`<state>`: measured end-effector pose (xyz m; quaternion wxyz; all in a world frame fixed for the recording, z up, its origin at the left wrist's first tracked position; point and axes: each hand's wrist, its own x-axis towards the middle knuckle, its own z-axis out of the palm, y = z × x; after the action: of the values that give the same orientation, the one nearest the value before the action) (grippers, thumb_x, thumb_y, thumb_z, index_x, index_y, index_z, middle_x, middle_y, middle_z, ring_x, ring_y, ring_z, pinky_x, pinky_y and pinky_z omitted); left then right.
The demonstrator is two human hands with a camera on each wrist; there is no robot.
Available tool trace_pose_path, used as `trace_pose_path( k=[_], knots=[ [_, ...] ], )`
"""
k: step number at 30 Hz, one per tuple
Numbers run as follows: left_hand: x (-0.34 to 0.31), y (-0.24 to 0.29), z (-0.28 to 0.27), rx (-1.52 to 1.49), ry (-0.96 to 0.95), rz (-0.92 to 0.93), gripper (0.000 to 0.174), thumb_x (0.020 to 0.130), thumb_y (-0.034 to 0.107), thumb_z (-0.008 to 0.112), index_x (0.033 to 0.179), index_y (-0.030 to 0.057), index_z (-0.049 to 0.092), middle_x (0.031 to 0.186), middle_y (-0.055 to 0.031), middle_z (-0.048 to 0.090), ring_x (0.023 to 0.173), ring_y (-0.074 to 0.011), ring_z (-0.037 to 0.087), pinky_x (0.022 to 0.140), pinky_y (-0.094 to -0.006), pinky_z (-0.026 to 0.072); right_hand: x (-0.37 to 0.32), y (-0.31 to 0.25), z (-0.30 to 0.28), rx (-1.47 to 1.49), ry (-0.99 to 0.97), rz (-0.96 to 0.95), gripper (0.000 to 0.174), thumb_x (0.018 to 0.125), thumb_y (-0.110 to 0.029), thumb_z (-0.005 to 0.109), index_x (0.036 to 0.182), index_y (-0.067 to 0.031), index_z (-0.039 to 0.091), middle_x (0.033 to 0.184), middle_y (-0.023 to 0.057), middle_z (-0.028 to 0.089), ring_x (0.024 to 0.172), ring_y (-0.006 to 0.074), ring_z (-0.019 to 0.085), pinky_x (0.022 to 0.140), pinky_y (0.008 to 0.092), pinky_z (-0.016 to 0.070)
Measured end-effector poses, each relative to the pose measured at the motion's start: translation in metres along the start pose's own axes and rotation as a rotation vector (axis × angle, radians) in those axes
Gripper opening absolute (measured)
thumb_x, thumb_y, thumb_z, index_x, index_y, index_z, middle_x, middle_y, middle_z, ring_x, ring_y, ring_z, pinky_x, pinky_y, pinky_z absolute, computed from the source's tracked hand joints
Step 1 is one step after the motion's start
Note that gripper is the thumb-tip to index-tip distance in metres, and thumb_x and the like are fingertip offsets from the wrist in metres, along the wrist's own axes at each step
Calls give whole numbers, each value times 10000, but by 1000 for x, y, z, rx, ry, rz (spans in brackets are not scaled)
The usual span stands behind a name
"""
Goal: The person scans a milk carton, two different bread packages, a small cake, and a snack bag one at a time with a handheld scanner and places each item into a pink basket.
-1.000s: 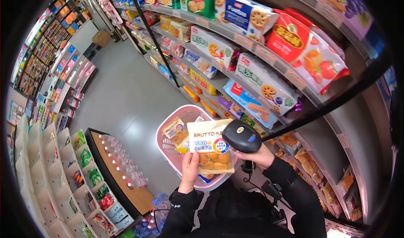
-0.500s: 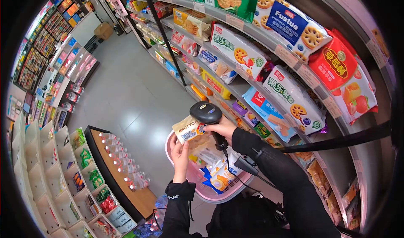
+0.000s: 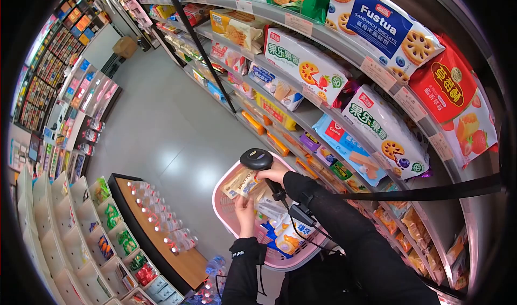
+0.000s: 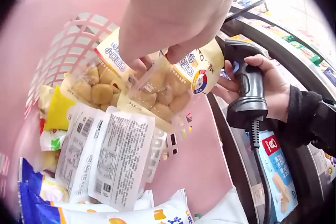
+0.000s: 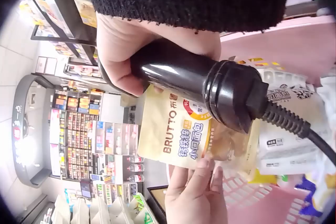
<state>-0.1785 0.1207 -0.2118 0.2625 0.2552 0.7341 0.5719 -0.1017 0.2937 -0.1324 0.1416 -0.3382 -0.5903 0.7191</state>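
My left hand [image 3: 246,217] pinches a cream bag of small bread rolls [image 5: 173,129], printed BRUTTO, at the far end of a pink basket [image 4: 194,166]. A black barcode scanner [image 3: 257,158] is in my right hand [image 3: 276,172], the fingers wrapped round its handle. The right fingertips reach the bag's edge in the left wrist view. Beside the bag, another bag of rolls [image 4: 97,88] lies in the basket. White packs with printed backs [image 4: 119,155] and blue-and-white snack bags [image 4: 37,195] fill the near part.
A cable [image 4: 259,169] runs down from the scanner. Shelves of biscuit packs [image 3: 388,138] rise close on the right. To the left stand bottles [image 3: 161,213] on a wooden ledge and divided white bins [image 3: 81,240]. Grey floor [image 3: 156,127] stretches ahead.
The bag of rolls, first held flat toward the head camera, has gone lower and farther off into the basket's far end. The scanner has moved left with it, and its handle and cable now show.
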Motion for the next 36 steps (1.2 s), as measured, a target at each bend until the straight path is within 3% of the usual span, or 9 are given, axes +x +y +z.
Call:
trace_pose_path(
  k=[2, 11, 13, 17, 18, 23, 27, 31, 36],
  knots=[
    [-3, 7, 3, -223, -75, -219, 442, 741, -34, 526, 1166, 21, 417, 1086, -56, 447, 912, -86, 442, 742, -220, 389, 0, 3, -1, -37, 0, 0, 281, 579, -191, 610, 817, -45, 582, 751, 57, 576, 722, 149, 531, 640, 259, 419],
    [-7, 25, -5, -250, -128, -204, 690, 718, -88, 464, 1301, 28, 113, 1241, -148, 315, 1124, -220, 365, 904, -281, 324, -63, -44, -22, 196, -20, -13, 283, 615, -53, 599, 893, -42, 548, 802, 16, 547, 708, 107, 492, 631, 244, 401],
    [-15, 30, -10, -221, -130, -178, 669, 722, -46, 481, 1288, 8, 127, 1212, -150, 355, 1074, -232, 412, 870, -302, 360, -88, -54, -35, 224, -92, 74, 340, 631, -33, 597, 964, -40, 527, 849, 24, 555, 765, 107, 507, 694, 246, 413],
    [-38, 52, -12, -31, -182, -75, 490, 735, 10, 503, 1191, -11, 327, 1140, -142, 425, 1026, -218, 450, 839, -296, 381, -159, -72, -62, 12, -141, -156, 473, 580, -63, 690, 1021, -47, 519, 947, 29, 570, 853, 107, 510, 797, 270, 398],
    [-45, 55, -12, 28, -232, -73, 438, 738, 26, 517, 1150, -12, 374, 1089, -136, 462, 987, -209, 473, 820, -291, 391, -189, -89, -69, -23, -148, -73, 509, 577, -75, 698, 1044, -43, 499, 960, 36, 569, 873, 106, 504, 820, 282, 391],
    [-108, 143, 43, 138, -726, 48, 339, 763, 89, 546, 1072, -14, 451, 934, -101, 547, 841, -163, 528, 724, -270, 431, -332, -101, -106, -127, -179, -378, 580, 558, -153, 737, 1049, -16, 462, 964, 97, 563, 867, 144, 508, 778, 288, 418],
    [-183, 209, 106, 179, -1030, 98, 297, 716, 36, 567, 1006, -4, 515, 968, -71, 565, 899, -134, 497, 786, -265, 395, -456, -89, -128, -226, -44, -365, 552, 564, -148, 731, 1026, -9, 465, 972, 105, 559, 878, 151, 509, 787, 292, 409],
    [-242, 238, 169, 292, -1536, 269, 433, 790, 53, 509, 1190, 5, 350, 1056, -122, 511, 927, -181, 521, 783, -275, 425, -565, -56, -142, -287, 150, -431, 593, 575, -197, 728, 1063, -19, 440, 1029, 130, 520, 952, 211, 492, 829, 321, 387],
    [-328, 264, 240, 244, -1744, 417, 383, 804, 94, 493, 1161, -2, 390, 1060, -92, 513, 928, -166, 520, 785, -269, 420, -674, -23, -159, -416, 467, -346, 618, 624, -185, 667, 1157, -51, 384, 1020, 141, 540, 931, 222, 531, 806, 320, 413]
  ],
)
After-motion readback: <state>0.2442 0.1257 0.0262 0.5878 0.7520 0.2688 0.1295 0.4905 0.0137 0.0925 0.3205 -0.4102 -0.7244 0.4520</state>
